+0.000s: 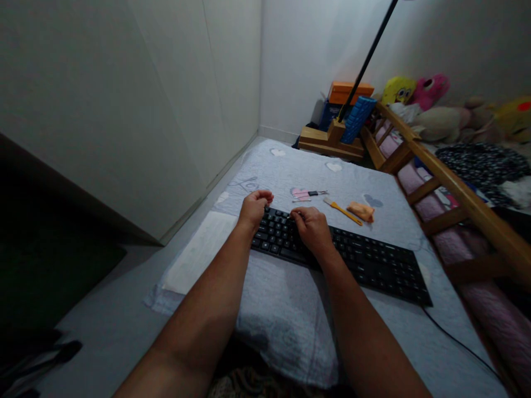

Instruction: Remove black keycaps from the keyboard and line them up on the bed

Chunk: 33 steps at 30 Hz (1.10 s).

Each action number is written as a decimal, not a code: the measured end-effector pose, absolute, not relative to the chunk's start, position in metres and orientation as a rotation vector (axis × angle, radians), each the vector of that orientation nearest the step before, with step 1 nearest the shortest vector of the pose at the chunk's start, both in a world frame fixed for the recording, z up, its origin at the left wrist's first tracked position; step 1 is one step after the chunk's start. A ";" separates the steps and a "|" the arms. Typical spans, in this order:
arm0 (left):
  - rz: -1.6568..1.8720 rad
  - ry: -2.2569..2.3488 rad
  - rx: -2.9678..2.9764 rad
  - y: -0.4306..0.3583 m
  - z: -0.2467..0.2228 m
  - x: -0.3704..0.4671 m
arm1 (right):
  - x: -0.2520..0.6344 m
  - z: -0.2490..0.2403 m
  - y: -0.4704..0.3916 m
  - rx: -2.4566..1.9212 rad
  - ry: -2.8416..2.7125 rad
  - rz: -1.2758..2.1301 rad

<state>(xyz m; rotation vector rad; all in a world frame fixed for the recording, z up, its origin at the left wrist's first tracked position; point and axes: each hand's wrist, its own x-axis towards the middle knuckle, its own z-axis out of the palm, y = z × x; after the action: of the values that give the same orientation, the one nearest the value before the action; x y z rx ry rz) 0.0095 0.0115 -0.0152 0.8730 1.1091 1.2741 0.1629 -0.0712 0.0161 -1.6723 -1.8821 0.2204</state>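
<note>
One black keyboard (375, 260) lies on a cloth (277, 293), the right hand (312, 225) over its keys (274, 231), grip narrow, contents unclear; the left hand (254, 211) is at its left end, grip impossible to tell. Uneven pressure could skid the keyboard if the cloth slips.

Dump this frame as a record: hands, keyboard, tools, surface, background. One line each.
left hand: at the keyboard's left end; grip unclear
right hand: over the keys, fingertips together; anything held is too small to tell
cable: from keyboard's right end
beyond keyboard, left to right: black-handled tool, yellow brush, orange cloth
surface: heart-print cover
background: wooden rail, plush toys
</note>
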 end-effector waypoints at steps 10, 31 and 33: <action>1.270 1.109 0.900 0.012 -0.016 0.009 | 0.167 0.020 -0.072 -1.698 -1.887 0.224; 1.268 1.118 0.920 0.013 -0.019 0.008 | 0.166 0.016 -0.071 -1.675 -1.878 0.212; 1.268 1.118 0.911 0.013 -0.019 0.009 | 0.167 0.017 -0.072 -1.692 -1.880 0.204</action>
<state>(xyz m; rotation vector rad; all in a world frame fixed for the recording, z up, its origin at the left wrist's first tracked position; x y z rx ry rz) 0.0085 0.0132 -0.0186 0.9113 1.1178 1.2677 0.1675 -0.0716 0.0173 -1.6919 -1.8804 0.2040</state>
